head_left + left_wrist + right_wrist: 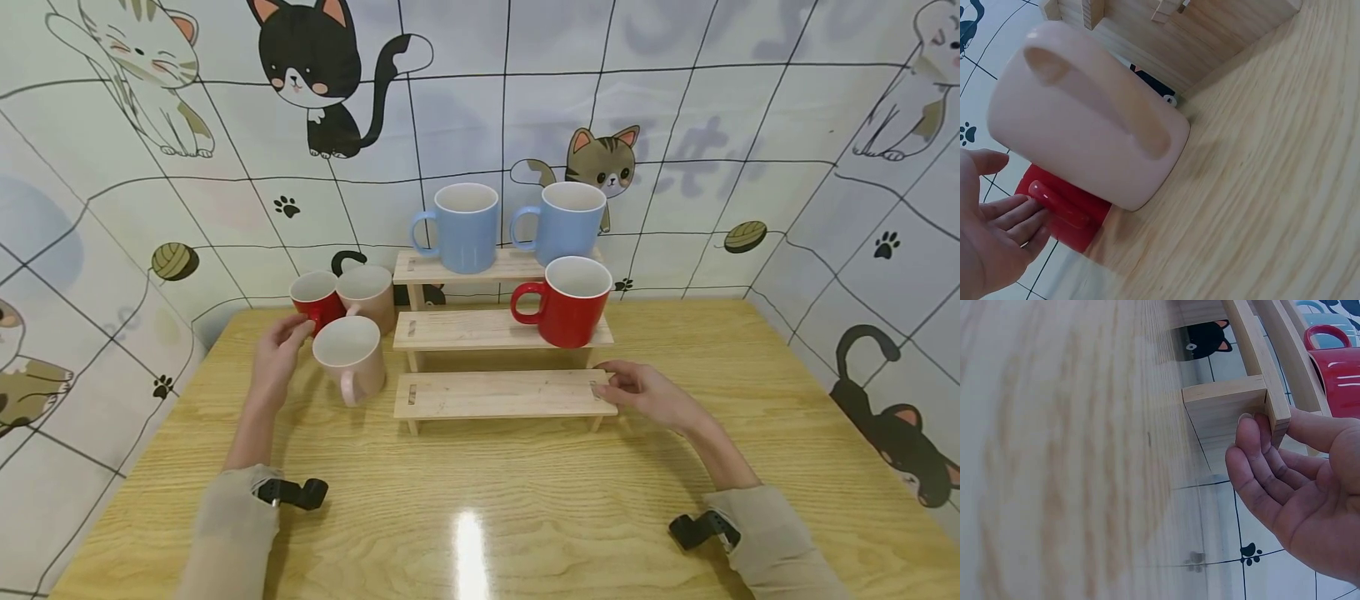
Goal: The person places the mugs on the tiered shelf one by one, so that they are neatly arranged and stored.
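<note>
My left hand point(277, 357) reaches to a red mug point(317, 300) at the back left. In the left wrist view its fingers are extended, their tips at the red mug's handle point(1060, 205), and the thumb stands apart. Beside that mug are two pale pink mugs, one nearer point(351, 358) and one behind point(367, 296). With my right hand point(652, 396) I grip the right end of the lowest step of a three-step wooden shelf point(502, 395). In the right wrist view the thumb lies over the board point(1277, 415) and fingers curl beneath.
On the top step stand two light blue mugs, one left point(468, 233) and one right point(572, 225). Another red mug point(572, 304) sits at the right of the middle step. A cat-patterned wall covering point(465, 108) closes off the back and sides of the wooden table point(375, 508).
</note>
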The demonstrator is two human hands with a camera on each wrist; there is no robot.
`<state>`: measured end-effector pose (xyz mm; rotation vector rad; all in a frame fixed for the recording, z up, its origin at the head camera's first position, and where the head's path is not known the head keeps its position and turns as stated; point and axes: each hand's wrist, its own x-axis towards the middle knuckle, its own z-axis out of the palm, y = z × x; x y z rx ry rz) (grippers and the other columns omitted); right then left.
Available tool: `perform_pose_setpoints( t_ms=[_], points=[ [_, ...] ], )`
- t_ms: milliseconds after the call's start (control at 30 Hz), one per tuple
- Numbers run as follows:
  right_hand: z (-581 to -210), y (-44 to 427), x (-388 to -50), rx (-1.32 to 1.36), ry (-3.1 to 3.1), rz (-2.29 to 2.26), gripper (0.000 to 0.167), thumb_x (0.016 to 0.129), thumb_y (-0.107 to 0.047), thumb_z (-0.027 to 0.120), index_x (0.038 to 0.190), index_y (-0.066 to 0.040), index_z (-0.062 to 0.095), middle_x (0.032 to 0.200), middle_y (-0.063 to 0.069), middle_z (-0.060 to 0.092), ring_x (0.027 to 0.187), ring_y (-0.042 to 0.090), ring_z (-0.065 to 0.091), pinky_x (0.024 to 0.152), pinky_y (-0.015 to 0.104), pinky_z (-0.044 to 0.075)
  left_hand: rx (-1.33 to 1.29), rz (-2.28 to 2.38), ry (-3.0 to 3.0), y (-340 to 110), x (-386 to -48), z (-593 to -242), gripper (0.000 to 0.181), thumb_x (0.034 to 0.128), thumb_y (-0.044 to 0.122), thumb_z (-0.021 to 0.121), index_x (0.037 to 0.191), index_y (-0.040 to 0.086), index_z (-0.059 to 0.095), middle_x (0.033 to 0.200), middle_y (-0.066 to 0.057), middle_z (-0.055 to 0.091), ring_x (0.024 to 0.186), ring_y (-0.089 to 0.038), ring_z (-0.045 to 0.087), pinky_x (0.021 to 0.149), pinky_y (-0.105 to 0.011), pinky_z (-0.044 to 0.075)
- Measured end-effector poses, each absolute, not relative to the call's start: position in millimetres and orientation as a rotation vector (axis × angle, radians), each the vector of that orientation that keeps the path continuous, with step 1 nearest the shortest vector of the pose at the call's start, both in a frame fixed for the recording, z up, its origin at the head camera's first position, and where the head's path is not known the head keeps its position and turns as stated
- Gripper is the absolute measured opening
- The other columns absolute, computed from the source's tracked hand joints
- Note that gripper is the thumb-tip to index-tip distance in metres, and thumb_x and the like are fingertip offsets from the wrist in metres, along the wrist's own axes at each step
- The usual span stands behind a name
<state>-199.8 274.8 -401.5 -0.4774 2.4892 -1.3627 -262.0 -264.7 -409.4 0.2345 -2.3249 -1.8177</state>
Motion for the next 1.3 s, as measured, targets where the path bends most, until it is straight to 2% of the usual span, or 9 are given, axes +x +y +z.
perform_pose_setpoints(
  t_ms=[167, 300, 633, 867, 1033, 1133, 1300],
  points=[
    [-402, 274, -200, -0.461, 2.496, -1.352, 0.052, 0.099, -0.016, 0.065, 0.137, 0.014, 0.045, 0.094, 0.011, 0.057, 0.082, 0.021, 0.055, 0.066, 0.027, 0.046, 0.238, -1.941, -2.193, -261, -265, -411, 0.050, 0.1012, 0.022, 0.059, 0.142, -0.006, 0.048, 0.108, 0.009, 0.063, 0.101, -0.003, 0.059, 0.103, -0.027, 0.043],
    [-403, 273, -201, -0.454, 2.495, -1.346, 0.054, 0.099, -0.017, 0.064, 0.138, 0.015, 0.044, 0.095, 0.012, 0.058, 0.082, 0.022, 0.056, 0.067, 0.028, 0.046, 0.278, -1.942, -2.155, -259, -266, -415, 0.046, 0.0995, 0.016, 0.061, 0.136, -0.009, 0.050, 0.095, 0.014, 0.064, 0.092, 0.002, 0.059, 0.090, -0.016, 0.045],
    [-403, 272, -201, -0.447, 2.517, -1.324, 0.055, 0.100, -0.019, 0.064, 0.139, 0.015, 0.044, 0.096, 0.012, 0.058, 0.085, 0.023, 0.057, 0.070, 0.028, 0.048, 0.423, -1.814, -2.168, -256, -267, -418, 0.035, 0.0989, 0.021, 0.062, 0.121, -0.005, 0.052, 0.086, 0.011, 0.056, 0.078, 0.000, 0.053, 0.073, -0.016, 0.047],
    [-403, 272, -201, -0.454, 2.516, -1.327, 0.054, 0.100, -0.019, 0.064, 0.138, 0.014, 0.045, 0.095, 0.011, 0.058, 0.083, 0.022, 0.056, 0.069, 0.027, 0.047, 0.584, -1.868, -2.067, -256, -266, -418, 0.017, 0.0944, 0.020, 0.067, 0.092, 0.005, 0.059, 0.066, 0.012, 0.056, 0.062, -0.001, 0.054, 0.062, -0.014, 0.048],
    [-403, 272, -201, -0.455, 2.509, -1.331, 0.052, 0.100, -0.019, 0.064, 0.137, 0.013, 0.047, 0.094, 0.011, 0.058, 0.081, 0.021, 0.056, 0.067, 0.027, 0.046, 0.614, -1.879, -2.034, -255, -266, -419, 0.017, 0.0909, 0.014, 0.063, 0.074, 0.009, 0.061, 0.061, 0.010, 0.056, 0.060, -0.002, 0.055, 0.059, -0.015, 0.049],
    [-403, 273, -201, -0.457, 2.511, -1.329, 0.053, 0.100, -0.019, 0.064, 0.138, 0.013, 0.046, 0.094, 0.011, 0.058, 0.082, 0.021, 0.056, 0.067, 0.027, 0.047, 0.663, -1.856, -2.026, -254, -265, -420, 0.017, 0.0887, 0.012, 0.061, 0.073, 0.009, 0.059, 0.061, 0.010, 0.055, 0.061, -0.003, 0.055, 0.060, -0.016, 0.049],
    [-403, 275, -200, -0.456, 2.518, -1.323, 0.053, 0.100, -0.020, 0.063, 0.138, 0.012, 0.046, 0.094, 0.010, 0.058, 0.082, 0.021, 0.057, 0.068, 0.028, 0.048, 0.756, -1.810, -2.010, -255, -264, -422, 0.014, 0.0888, 0.013, 0.058, 0.078, 0.007, 0.051, 0.066, 0.008, 0.050, 0.067, -0.008, 0.049, 0.060, -0.019, 0.046]
  ],
)
